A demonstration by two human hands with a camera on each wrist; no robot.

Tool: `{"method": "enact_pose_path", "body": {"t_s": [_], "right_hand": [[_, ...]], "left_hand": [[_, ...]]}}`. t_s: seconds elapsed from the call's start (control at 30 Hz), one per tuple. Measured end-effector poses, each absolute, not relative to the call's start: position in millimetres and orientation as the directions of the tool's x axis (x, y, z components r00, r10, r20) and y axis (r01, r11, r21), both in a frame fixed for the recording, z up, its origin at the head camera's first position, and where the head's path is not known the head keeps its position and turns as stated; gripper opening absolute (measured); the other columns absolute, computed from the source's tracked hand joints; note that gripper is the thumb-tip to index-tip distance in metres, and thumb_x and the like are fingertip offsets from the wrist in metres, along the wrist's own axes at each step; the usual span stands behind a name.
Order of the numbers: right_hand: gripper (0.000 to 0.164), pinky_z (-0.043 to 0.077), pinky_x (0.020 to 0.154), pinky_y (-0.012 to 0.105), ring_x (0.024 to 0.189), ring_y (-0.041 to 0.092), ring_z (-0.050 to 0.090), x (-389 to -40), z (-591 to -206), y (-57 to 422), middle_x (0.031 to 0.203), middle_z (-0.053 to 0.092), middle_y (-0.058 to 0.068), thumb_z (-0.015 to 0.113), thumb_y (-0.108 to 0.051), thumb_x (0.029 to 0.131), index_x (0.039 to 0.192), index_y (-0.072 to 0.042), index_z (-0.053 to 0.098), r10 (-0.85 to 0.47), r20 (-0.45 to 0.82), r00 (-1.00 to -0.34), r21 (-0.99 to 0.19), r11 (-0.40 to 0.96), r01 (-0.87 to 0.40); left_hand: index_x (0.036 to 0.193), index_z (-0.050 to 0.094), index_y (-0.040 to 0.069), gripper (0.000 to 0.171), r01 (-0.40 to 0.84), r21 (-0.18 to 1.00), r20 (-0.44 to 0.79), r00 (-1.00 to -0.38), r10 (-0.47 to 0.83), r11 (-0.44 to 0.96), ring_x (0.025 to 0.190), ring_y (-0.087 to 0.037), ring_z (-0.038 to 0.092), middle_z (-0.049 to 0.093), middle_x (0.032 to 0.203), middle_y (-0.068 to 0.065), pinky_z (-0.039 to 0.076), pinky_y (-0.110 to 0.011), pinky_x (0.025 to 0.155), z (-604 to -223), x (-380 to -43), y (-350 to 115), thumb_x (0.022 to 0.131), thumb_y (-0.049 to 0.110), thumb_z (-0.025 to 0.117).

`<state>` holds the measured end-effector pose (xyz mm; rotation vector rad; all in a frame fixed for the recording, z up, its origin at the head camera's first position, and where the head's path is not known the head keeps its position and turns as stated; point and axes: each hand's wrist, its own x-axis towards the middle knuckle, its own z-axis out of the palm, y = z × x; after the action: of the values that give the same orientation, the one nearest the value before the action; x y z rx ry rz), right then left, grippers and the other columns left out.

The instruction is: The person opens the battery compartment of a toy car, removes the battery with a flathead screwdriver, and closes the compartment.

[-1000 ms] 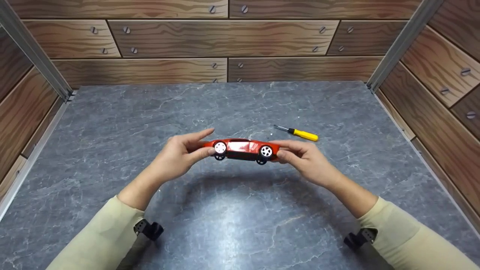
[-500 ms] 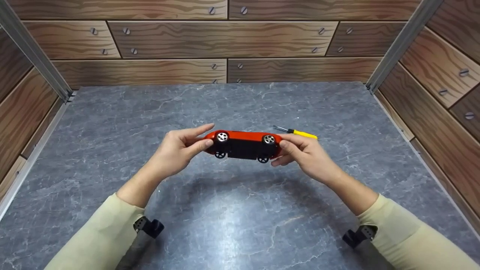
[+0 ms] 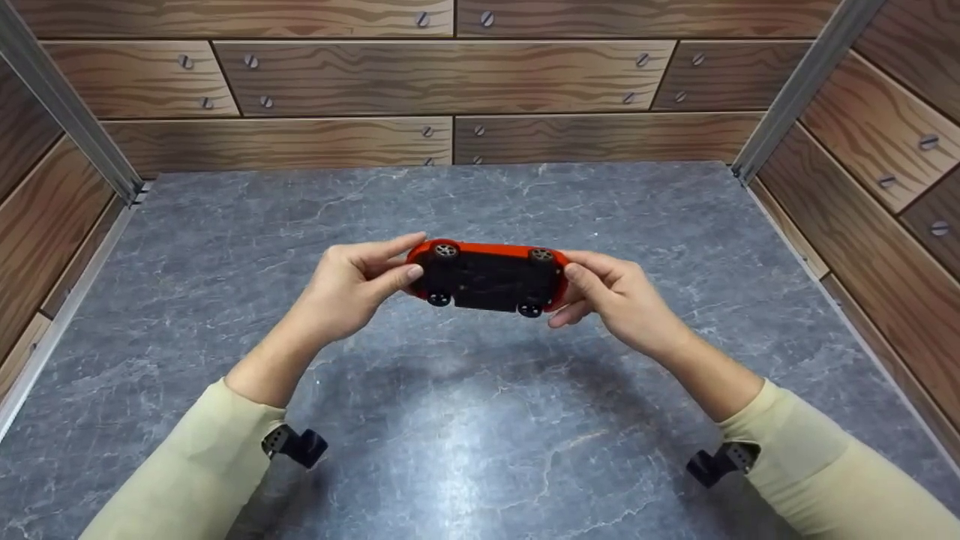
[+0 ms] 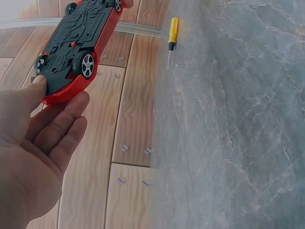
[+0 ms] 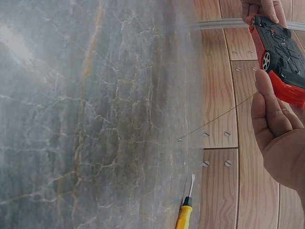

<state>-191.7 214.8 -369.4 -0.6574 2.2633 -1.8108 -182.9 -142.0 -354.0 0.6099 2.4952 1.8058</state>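
A red toy car (image 3: 487, 277) is held up above the table, its black underside and wheels turned toward the head camera. My left hand (image 3: 349, 289) pinches the car's left end, thumb on the underside and fingers behind the body. At the opposite end, my right hand (image 3: 626, 300) grips with its thumb on the underside edge. The left wrist view shows moulded detail on the black chassis (image 4: 71, 38). The car's roof faces away and is hidden in the head view.
A yellow-handled screwdriver (image 5: 184, 214) lies on the grey marbled table (image 3: 480, 420), hidden in the head view behind the right hand and car. Wood-patterned panels (image 3: 450, 79) wall the back and sides. A small light speck (image 3: 596, 234) lies on the table.
Both hands have tilted the car, so its side no longer faces the head camera and its underside does. Car and hands have risen slightly in view, covering the screwdriver.
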Motion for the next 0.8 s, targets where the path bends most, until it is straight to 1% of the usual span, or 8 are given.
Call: {"method": "enact_pose_path", "body": {"t_s": [0.2, 0.37, 0.43, 0.53, 0.8], "right_hand": [[0.037, 0.065, 0.074, 0.048, 0.074, 0.041, 0.076, -193.0, -364.3, 212.8, 0.100, 0.077, 0.022, 0.054, -0.023, 0.113, 0.147, -0.009, 0.063, -0.436, 0.151, -0.887, -0.963, 0.139, -0.232], [0.039, 0.065, 0.074, 0.048, 0.073, 0.040, 0.076, -194.3, -364.6, 212.2, 0.100, 0.076, 0.023, 0.054, -0.022, 0.113, 0.149, -0.008, 0.060, -0.438, 0.146, -0.887, -0.966, 0.129, -0.223], [0.040, 0.065, 0.074, 0.049, 0.074, 0.040, 0.076, -194.6, -365.0, 212.0, 0.102, 0.076, 0.023, 0.054, -0.021, 0.113, 0.150, -0.008, 0.060, -0.440, 0.144, -0.886, -0.968, 0.124, -0.220], [0.040, 0.065, 0.074, 0.049, 0.074, 0.040, 0.076, -195.1, -365.3, 211.9, 0.104, 0.076, 0.023, 0.054, -0.021, 0.113, 0.151, -0.007, 0.059, -0.445, 0.142, -0.884, -0.969, 0.120, -0.216], [0.040, 0.065, 0.076, 0.049, 0.073, 0.040, 0.077, -195.2, -361.6, 213.2, 0.100, 0.077, 0.024, 0.054, -0.021, 0.113, 0.151, -0.009, 0.059, -0.447, 0.140, -0.884, -0.968, 0.126, -0.217]], "left_hand": [[0.146, 0.065, 0.013, 0.045, 0.307, 0.921, 0.223, -0.921, 0.319, 0.241, 0.093, -0.022, 0.079, 0.080, 0.111, -0.012, 0.062, -0.030, 0.089, -349.4, -184.8, -144.2, 0.102, 0.010, 0.073], [0.146, 0.065, 0.014, 0.045, 0.298, 0.923, 0.212, -0.922, 0.324, 0.244, 0.093, -0.023, 0.079, 0.079, 0.116, -0.012, 0.063, -0.036, 0.090, -348.7, -185.8, -145.7, 0.103, 0.011, 0.072], [0.147, 0.065, 0.014, 0.045, 0.292, 0.925, 0.206, -0.923, 0.326, 0.242, 0.094, -0.023, 0.079, 0.078, 0.117, -0.012, 0.063, -0.035, 0.090, -349.0, -186.6, -146.1, 0.103, 0.011, 0.071], [0.147, 0.065, 0.014, 0.044, 0.286, 0.926, 0.199, -0.924, 0.328, 0.245, 0.094, -0.023, 0.079, 0.078, 0.117, -0.012, 0.062, -0.031, 0.089, -349.1, -187.1, -146.5, 0.103, 0.011, 0.071], [0.146, 0.066, 0.014, 0.044, 0.282, 0.927, 0.196, -0.926, 0.321, 0.247, 0.092, -0.023, 0.080, 0.079, 0.114, -0.011, 0.062, -0.030, 0.088, -346.3, -187.0, -147.4, 0.103, 0.012, 0.072]]}}
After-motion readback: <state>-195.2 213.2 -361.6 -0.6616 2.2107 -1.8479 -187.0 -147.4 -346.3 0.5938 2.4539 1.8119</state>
